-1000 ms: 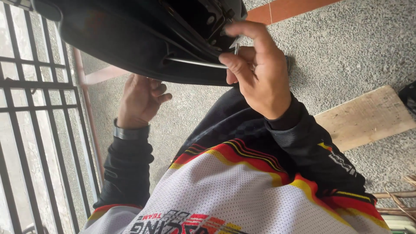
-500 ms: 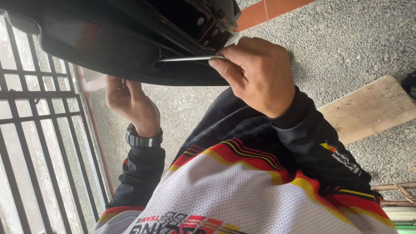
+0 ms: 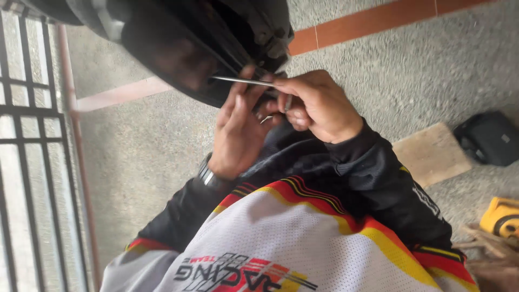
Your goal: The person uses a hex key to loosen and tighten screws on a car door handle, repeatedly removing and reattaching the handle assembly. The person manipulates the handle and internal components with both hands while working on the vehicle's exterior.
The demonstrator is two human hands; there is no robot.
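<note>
Both hands are raised to the lower edge of a black welding helmet (image 3: 178,48), which fills the top of the view just above them. The right hand (image 3: 319,105) is curled closed, thumb and forefinger pinching a thin metal rod (image 3: 238,80). The rod lies nearly level, its free end reaching left across the helmet's dark window. The left hand (image 3: 240,130) has its fingers extended upward against the helmet's edge, fingertips touching the rod from below; whether it grips anything I cannot tell. A small bright bent piece shows between the 2 hands, too small to identify.

Progress, as a judgement: the rod is at the helmet's rim but still held, so fitting or adjusting looks in hand, not finished. The helmet's fastening point is hidden behind the fingers.

Surface: no bench; below the hands is a rough grey concrete floor (image 3: 151,157). To the right of the hands lie a flat wooden board (image 3: 430,154), a black bag (image 3: 489,138) and part of a yellow tool (image 3: 503,216). Left of the hands stands a dark metal window grille (image 3: 27,140). An orange-brown tile band (image 3: 378,19) runs beyond the right hand.
</note>
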